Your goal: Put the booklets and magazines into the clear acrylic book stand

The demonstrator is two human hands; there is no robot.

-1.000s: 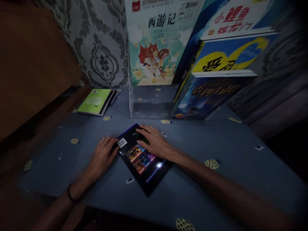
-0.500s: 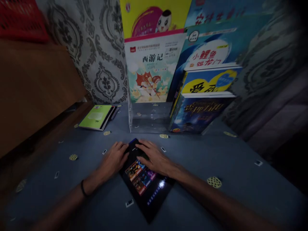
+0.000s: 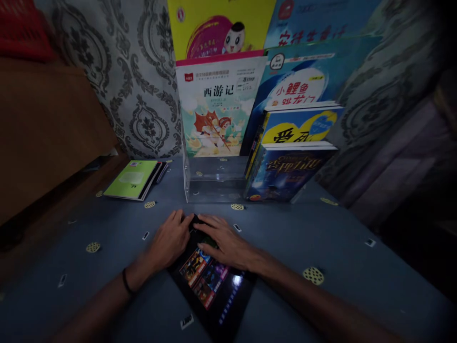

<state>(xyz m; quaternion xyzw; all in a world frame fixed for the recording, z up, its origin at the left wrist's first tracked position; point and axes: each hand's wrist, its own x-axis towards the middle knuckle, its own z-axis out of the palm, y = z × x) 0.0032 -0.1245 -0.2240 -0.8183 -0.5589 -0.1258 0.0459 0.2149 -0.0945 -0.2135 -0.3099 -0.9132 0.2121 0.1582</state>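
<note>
Blue-grey tablecloth [image 3: 282,233] bears dark book [image 3: 214,287], lying flat before clear rack [image 3: 216,190]. Right hand [image 3: 226,244] palm-down on book, fingers spread, gripping nothing. Left hand [image 3: 171,241] at its far left edge, fingers slightly bent; cannot tell whether pinching.

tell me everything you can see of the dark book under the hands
The dark book lies flat, seemingly closed, on the blue-grey table, its near corner out of frame. It looks glossy, with small colourful pictures and bluish lettering. The left hand and right hand touch its far part.

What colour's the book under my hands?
The book is mostly black, clearest in the head view.
</note>
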